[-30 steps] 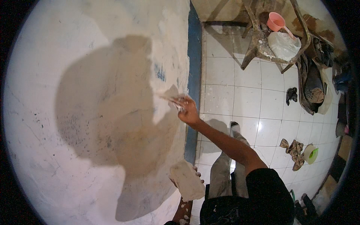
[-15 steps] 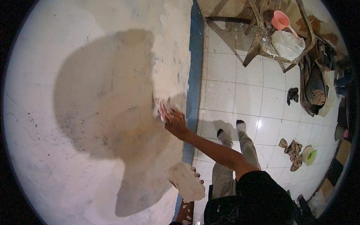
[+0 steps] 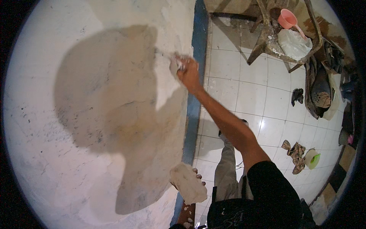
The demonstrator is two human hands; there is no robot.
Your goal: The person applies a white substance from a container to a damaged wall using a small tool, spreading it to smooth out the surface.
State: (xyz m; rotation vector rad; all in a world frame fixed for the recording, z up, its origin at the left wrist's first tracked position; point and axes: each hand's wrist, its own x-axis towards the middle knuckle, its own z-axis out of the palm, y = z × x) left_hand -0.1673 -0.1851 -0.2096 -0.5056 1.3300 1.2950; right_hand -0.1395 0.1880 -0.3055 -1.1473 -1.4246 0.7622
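Note:
My right hand (image 3: 187,71) is stretched out to the white plastered wall (image 3: 76,114) and grips a small putty scraper (image 3: 171,61), whose blade lies against the wall near the blue skirting strip (image 3: 194,107). Wet cream putty covers the wall around the blade. My left hand (image 3: 196,179) sits low by my waist and holds a flat board (image 3: 187,183) loaded with a lump of cream putty. My shadow falls dark across the middle of the wall.
White floor tiles (image 3: 248,95) lie right of the wall. A worn chair (image 3: 282,42) at the top right carries a pink scoop (image 3: 286,18) and a white bag (image 3: 293,44). Rags (image 3: 295,152), a green-and-white lid (image 3: 312,158) and dark cloths lie on the tiles.
My right hand has swept the scraper along the wall, first down and left, then up toward the top. The putty board in my left hand stays low.

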